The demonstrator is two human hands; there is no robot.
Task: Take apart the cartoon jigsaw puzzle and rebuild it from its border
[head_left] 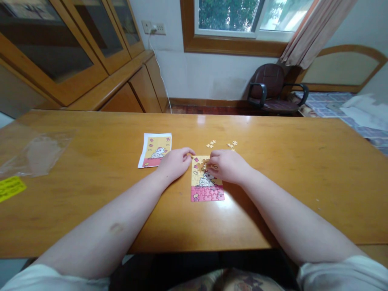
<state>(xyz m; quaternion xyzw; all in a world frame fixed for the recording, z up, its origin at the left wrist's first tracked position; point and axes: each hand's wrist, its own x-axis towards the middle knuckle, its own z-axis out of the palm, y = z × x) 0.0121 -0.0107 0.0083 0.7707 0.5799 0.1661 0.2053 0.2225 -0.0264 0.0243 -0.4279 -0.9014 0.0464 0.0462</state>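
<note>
A small jigsaw puzzle (207, 186) in yellow and pink with a white animal lies mid-table, mostly joined. My left hand (176, 161) rests at its upper left corner, fingers curled, fingertip touching the puzzle's edge. My right hand (226, 165) sits on the upper right part, fingers pinched over a gap in the pieces; what they hold is hidden. A printed reference picture (154, 149) of the same image lies to the left. Several loose pieces (221, 144) lie just beyond the puzzle.
The wooden table (303, 169) carries a clear plastic bag (36, 151) and a yellow slip (10, 188) at the left. Cabinets stand at the left, an office chair (273, 89) beneath the window behind the table, and a bed at the right.
</note>
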